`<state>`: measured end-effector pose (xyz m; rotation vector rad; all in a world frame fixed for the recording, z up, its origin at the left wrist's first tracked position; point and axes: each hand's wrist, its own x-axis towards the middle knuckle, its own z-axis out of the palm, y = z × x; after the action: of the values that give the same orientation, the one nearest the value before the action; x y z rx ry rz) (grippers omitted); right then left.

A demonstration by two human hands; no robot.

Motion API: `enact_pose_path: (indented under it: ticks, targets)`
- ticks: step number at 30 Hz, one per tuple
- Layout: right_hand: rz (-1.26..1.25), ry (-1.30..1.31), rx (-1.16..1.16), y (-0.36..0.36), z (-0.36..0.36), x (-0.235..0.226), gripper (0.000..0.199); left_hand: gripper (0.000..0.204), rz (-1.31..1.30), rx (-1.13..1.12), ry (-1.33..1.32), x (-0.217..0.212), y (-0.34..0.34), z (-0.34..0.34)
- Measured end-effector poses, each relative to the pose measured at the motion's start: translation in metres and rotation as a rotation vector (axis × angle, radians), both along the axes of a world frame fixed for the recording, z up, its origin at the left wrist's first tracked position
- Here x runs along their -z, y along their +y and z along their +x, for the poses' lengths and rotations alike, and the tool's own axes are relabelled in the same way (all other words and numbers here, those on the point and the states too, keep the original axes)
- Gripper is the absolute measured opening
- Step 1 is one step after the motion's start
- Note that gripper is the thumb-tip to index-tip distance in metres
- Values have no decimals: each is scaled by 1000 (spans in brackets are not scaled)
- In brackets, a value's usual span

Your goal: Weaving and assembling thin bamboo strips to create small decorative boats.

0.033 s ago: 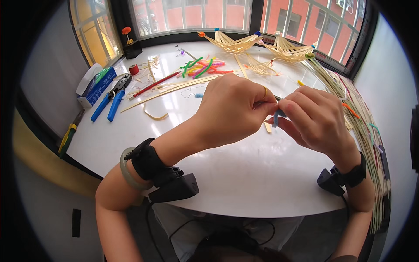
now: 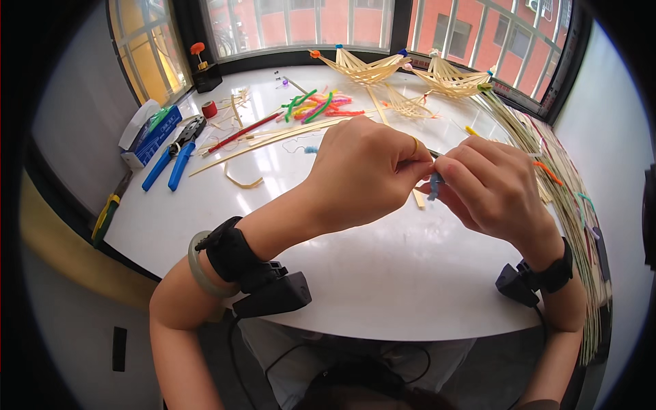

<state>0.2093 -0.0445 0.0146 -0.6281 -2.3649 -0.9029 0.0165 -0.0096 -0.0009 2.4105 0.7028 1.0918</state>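
Observation:
My left hand [image 2: 369, 167] and my right hand [image 2: 488, 178] meet above the table, fingertips almost touching. A short fuzzy blue pipe cleaner [image 2: 434, 186] pokes out below the pinched thumb and fingers of my right hand. My left thumb and forefinger are pressed together beside it; what lies between them is hidden. A thin dark edge shows just above the fingertips, too small to name. Under my left fingers appears the end of a pale flat strip [image 2: 419, 199]; whether it is held or lies on the table I cannot tell.
Blue-handled pliers [image 2: 178, 154], a tissue box [image 2: 152, 133], a red thread spool [image 2: 210, 108] and a red pencil [image 2: 246, 132] lie left. Colourful pipe cleaners [image 2: 318, 106] and woven strip pieces [image 2: 365, 70] are at the back. Long thin stalks [image 2: 581, 225] line the right edge.
The blue pipe cleaner's free end hangs slightly differently below my right fingertips, which have shifted a little. My left hand stays nearly in place.

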Motion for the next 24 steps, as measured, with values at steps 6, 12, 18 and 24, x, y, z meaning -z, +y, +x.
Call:
enact_pose_path:
  ticks: [6,12,18,24]
  targets:
    - [-1652,1074,-140,7,4,-4,28,8,319,58,-88,3,4,-2]
    - [-1993,734,66,-1,-8,3,26,8,314,-111,-143,-4,6,-13]
    - [-351,558,-116,0,-7,-5,36,10,4,-18,-170,-3,6,-8]
    - [-323,379,-118,4,-3,1,16,12,-269,207,-228,-12,-1,-9]
